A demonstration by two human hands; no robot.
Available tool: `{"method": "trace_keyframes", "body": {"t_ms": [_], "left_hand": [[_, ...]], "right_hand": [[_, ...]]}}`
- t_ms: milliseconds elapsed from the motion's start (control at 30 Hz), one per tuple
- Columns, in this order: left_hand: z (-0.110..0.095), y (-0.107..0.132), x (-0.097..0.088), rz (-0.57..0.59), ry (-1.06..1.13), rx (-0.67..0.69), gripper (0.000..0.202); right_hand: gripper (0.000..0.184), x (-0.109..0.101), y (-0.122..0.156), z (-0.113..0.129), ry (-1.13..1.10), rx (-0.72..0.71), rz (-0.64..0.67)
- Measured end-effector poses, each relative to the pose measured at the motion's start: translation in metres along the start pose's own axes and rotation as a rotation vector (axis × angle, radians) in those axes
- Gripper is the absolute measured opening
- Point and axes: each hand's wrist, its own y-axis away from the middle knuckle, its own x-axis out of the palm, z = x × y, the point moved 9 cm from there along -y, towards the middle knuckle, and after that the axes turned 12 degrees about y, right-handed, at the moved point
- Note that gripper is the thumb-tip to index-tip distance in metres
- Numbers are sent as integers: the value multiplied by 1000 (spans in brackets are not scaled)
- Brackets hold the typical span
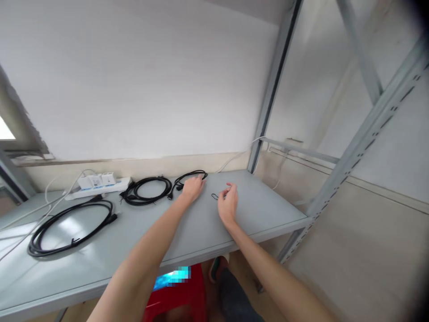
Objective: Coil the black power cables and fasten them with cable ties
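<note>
My left hand (193, 188) is at the right end of a small black cable coil (189, 173) near the back of the shelf, its fingers closed over the cable. The coil's plug ends lie just left of the hand. To the right, my right hand (228, 202) is raised a little with curled fingers. A short, thin black tie (214, 196) pokes out in a loop on its left side, apparently pinched there; the grip itself is partly hidden.
Left of my hands lie a black cable coil (147, 190) and a larger one (72, 228). A white power strip (100, 188) with adapters stands against the wall. A metal post (275, 89) rises at the back right. Beneath the grey shelf (261, 214) is a red stool (187, 295).
</note>
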Motion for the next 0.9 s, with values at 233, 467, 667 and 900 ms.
{"method": "trace_keyframes", "body": {"t_ms": [233, 467, 667, 900], "left_hand": [[6, 18, -18, -42, 62, 221, 51], [130, 79, -89, -177, -59, 31, 39], [167, 145, -86, 27, -241, 217, 40], [157, 146, -129, -180, -277, 192, 27]], "right_hand": [[37, 4, -1, 6, -23, -51, 71], [34, 8, -1, 5, 4, -51, 84], [31, 13, 1, 21, 39, -199, 152], [34, 14, 9, 42, 142, -363, 183]]}}
